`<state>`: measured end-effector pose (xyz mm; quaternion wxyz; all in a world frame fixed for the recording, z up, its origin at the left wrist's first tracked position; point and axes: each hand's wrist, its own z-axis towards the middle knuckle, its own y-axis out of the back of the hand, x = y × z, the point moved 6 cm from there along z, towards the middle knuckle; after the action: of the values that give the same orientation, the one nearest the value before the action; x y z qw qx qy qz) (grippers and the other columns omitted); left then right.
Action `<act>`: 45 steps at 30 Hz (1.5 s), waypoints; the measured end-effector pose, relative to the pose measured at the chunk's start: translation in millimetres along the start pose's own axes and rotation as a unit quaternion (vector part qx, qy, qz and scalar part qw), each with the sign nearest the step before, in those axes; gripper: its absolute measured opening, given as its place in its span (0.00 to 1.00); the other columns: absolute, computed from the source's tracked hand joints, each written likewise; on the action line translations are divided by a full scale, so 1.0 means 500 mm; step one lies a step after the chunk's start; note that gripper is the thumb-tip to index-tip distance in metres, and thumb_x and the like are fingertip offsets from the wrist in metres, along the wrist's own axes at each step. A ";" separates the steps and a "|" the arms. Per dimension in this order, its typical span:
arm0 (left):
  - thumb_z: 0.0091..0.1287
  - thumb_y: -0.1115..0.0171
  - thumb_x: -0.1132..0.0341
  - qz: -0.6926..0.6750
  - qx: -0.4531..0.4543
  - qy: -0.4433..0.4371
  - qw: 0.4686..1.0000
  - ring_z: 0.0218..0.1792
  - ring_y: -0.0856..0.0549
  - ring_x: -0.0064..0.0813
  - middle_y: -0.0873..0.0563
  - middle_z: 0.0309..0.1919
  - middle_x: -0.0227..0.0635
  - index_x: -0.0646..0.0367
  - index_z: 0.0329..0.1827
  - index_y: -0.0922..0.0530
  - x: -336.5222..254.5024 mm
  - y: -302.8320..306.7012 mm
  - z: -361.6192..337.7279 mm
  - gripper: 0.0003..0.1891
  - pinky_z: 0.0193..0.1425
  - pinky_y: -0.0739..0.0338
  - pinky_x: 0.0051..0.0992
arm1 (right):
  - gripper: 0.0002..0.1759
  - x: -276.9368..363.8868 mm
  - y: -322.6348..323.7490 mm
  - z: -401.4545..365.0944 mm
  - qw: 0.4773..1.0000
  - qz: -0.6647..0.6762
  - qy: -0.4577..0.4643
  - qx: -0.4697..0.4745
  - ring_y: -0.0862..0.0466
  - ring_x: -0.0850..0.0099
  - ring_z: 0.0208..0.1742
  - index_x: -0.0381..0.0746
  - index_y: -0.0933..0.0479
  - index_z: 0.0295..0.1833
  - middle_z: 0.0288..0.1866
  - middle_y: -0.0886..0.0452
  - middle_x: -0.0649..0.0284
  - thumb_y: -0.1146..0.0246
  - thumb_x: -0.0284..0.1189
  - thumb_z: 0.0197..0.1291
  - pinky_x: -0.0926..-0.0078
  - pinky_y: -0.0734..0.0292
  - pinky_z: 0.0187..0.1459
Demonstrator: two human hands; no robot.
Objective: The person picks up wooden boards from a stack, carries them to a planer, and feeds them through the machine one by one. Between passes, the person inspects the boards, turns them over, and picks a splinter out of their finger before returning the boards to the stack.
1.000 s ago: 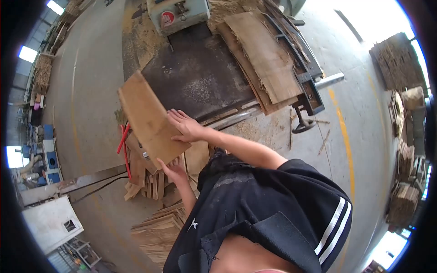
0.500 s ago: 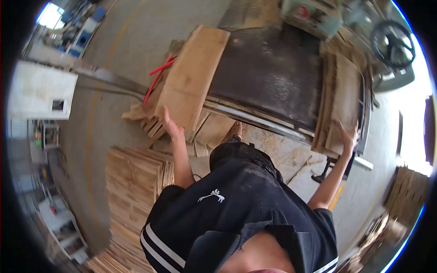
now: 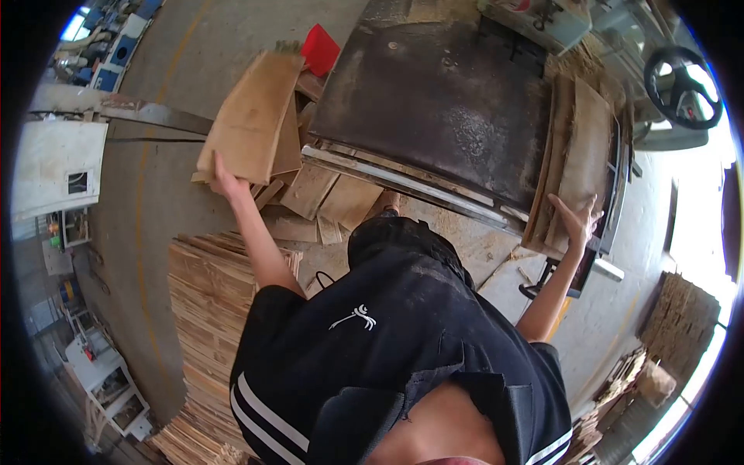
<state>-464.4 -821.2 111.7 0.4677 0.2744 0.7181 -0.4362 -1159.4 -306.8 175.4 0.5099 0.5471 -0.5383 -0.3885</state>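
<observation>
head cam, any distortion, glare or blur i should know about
head view: strong fisheye, black corners, the machine table edge bows; daylight blows out the right rim beside the handwheel; the board in the left hand looks sharp, no motion blur

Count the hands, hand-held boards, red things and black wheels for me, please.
Bare hands: 2, left hand, right hand
Pale flat wooden board gripped by left hand: 1
Red plastic scoop: 1
Black round metal handwheel: 1
Total: 5

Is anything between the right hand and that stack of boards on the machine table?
Nothing visible: the right hand lies directly on the stack of boards, at its near end. The left hand grips a single board.
</observation>
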 end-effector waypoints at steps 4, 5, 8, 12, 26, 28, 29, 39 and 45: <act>0.69 0.23 0.61 0.499 -0.044 -0.180 0.846 0.43 0.06 0.40 0.05 0.40 0.42 0.66 0.51 0.09 -0.032 -0.050 0.136 0.17 0.48 0.13 0.40 | 0.87 0.014 -0.005 -0.002 0.999 0.000 -0.032 0.019 0.58 0.30 0.90 0.50 0.60 0.93 0.92 0.65 0.32 0.17 0.71 0.34 0.25 0.55 0.83; 0.69 0.23 0.61 0.503 -0.045 -0.182 0.844 0.43 0.06 0.40 0.05 0.40 0.42 0.66 0.51 0.09 -0.034 -0.051 0.144 0.17 0.48 0.13 0.40 | 0.88 0.017 -0.004 -0.005 0.999 0.002 -0.034 0.026 0.60 0.31 0.91 0.50 0.61 0.93 0.92 0.66 0.32 0.17 0.72 0.34 0.27 0.57 0.84; 0.64 0.21 0.60 0.538 -0.014 -0.284 0.794 0.42 0.06 0.39 0.05 0.34 0.40 0.67 0.46 0.09 -0.021 -0.054 0.165 0.17 0.46 0.16 0.40 | 0.89 0.012 -0.008 0.000 0.999 0.013 -0.030 0.029 0.61 0.32 0.91 0.49 0.61 0.93 0.92 0.66 0.32 0.17 0.73 0.32 0.30 0.58 0.85; 0.61 0.19 0.63 0.421 -0.147 -0.124 0.887 0.46 0.06 0.41 0.05 0.45 0.47 0.70 0.50 0.11 0.015 0.128 0.308 0.20 0.55 0.11 0.41 | 0.91 0.033 0.003 -0.013 0.999 -0.026 -0.018 0.019 0.60 0.32 0.91 0.48 0.62 0.93 0.91 0.65 0.31 0.15 0.71 0.30 0.31 0.58 0.86; 0.73 0.26 0.49 0.380 -0.118 -0.142 0.907 0.69 0.18 0.50 0.20 0.72 0.56 0.67 0.77 0.26 0.080 0.087 -0.097 0.38 0.71 0.19 0.40 | 0.22 0.046 0.110 -0.147 0.673 0.692 -0.087 0.248 0.11 0.73 0.40 0.36 0.15 0.55 0.49 0.10 0.61 0.27 0.41 0.64 0.73 0.14 0.47; 0.75 0.27 0.55 0.375 0.003 -0.197 0.906 0.67 0.17 0.52 0.18 0.69 0.55 0.70 0.75 0.25 -0.011 -0.090 -0.320 0.34 0.71 0.19 0.44 | 0.23 0.050 0.146 -0.224 0.647 0.737 -0.095 0.169 0.08 0.67 0.42 0.36 0.16 0.59 0.51 0.09 0.56 0.30 0.40 0.65 0.69 0.10 0.50; 0.78 0.30 0.57 0.239 0.129 -0.233 0.934 0.66 0.17 0.49 0.18 0.68 0.50 0.69 0.74 0.25 0.028 -0.120 -0.366 0.30 0.71 0.20 0.43 | 0.23 0.045 0.124 -0.246 0.647 0.736 -0.092 0.179 0.08 0.67 0.42 0.36 0.16 0.59 0.51 0.09 0.56 0.30 0.40 0.65 0.69 0.10 0.50; 0.30 0.05 0.39 0.401 0.672 -0.236 0.576 0.87 0.63 0.74 0.61 0.88 0.69 0.61 0.91 0.60 0.075 -0.305 -0.914 0.89 0.88 0.53 0.65 | 0.40 0.224 -0.171 -0.423 0.263 0.868 -0.044 0.419 0.14 0.53 0.66 0.34 0.29 0.80 0.72 0.17 0.47 0.41 0.49 0.69 0.53 0.21 0.73; 0.28 0.05 0.51 0.413 0.654 -0.272 0.572 0.88 0.62 0.72 0.63 0.87 0.70 0.63 0.91 0.60 0.119 -0.296 -0.853 0.88 0.88 0.53 0.65 | 0.27 0.193 -0.310 -0.402 0.495 0.780 -0.116 0.366 0.10 0.62 0.54 0.30 0.20 0.68 0.55 0.09 0.56 0.35 0.40 0.74 0.63 0.16 0.63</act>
<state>-792.1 -515.1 189.6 0.4633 0.6412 -0.1148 -0.6009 -922.1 -389.1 72.0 0.2929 -0.0076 -0.8941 0.3389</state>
